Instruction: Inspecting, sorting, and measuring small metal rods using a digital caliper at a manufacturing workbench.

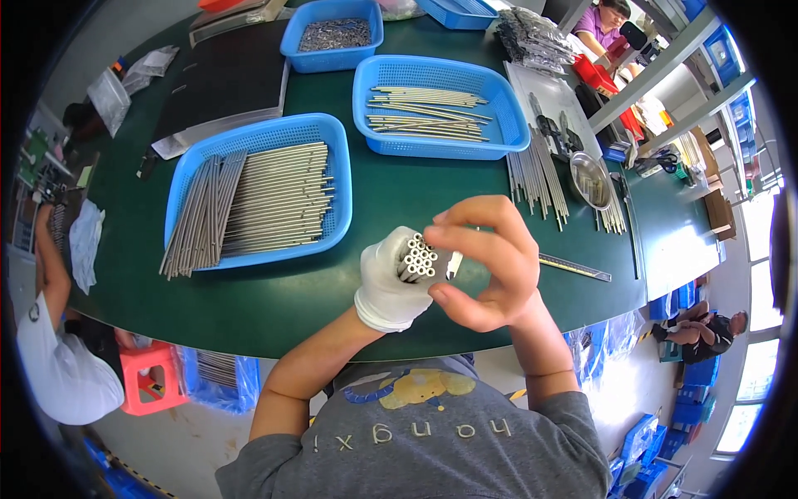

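Observation:
My left hand (387,287), in a white glove, is closed around a bundle of thin metal tubes (419,259). Their round, hollow ends face up toward me. Bare, my right hand (496,270) curves beside the bundle with thumb and fingers apart. A fingertip comes close to the tube ends; whether it touches them I cannot tell. To the left, a blue basket (339,218) contains many metal tubes (278,195), some of them slanted over its left side. Farther back, another blue basket (504,151) has a looser layer of tubes (428,114).
A ruler (573,267) lies right of my hands. Beyond it are loose rods (544,179), a metal bowl (590,180) and calipers (550,129). A black binder (220,79) and a blue bin of small parts (332,54) stand at the back. Other people sit nearby.

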`<state>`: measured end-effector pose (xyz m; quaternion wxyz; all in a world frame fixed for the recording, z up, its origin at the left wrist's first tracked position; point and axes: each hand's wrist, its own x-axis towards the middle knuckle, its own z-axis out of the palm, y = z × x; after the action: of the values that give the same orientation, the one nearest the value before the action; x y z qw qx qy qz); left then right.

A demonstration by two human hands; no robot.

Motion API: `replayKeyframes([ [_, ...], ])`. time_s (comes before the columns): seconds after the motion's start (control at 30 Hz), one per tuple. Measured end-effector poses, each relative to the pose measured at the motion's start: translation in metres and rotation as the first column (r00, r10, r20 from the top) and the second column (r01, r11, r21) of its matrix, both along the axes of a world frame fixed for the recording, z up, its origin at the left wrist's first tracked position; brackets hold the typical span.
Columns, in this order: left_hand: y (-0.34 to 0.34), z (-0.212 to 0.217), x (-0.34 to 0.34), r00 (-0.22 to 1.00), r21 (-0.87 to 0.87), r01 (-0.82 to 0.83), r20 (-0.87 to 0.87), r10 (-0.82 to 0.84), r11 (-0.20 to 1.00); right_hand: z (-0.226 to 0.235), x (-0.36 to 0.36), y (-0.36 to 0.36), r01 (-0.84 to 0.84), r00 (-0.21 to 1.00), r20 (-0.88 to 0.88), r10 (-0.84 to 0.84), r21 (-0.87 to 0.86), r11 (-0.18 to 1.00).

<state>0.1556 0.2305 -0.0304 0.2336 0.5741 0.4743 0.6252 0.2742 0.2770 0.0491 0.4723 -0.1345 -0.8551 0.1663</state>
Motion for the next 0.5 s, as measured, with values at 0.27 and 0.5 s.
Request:
replayKeyframes([
  [0.27, 0.002, -0.029, 0.003, 0.974, -0.070, 0.079, 0.219, -0.062, 0.994, 0.002, 0.003, 0.007, 0.071, 0.983, 0.134, -0.124, 0.346, 0.935],
  [0.5, 0.007, -0.036, 0.007, 0.991, 0.015, -0.012, 0.135, 0.010, 1.000, 0.010, -0.004, 0.002, 0.067, 0.980, 0.156, -0.122, 0.316, 0.946],
])
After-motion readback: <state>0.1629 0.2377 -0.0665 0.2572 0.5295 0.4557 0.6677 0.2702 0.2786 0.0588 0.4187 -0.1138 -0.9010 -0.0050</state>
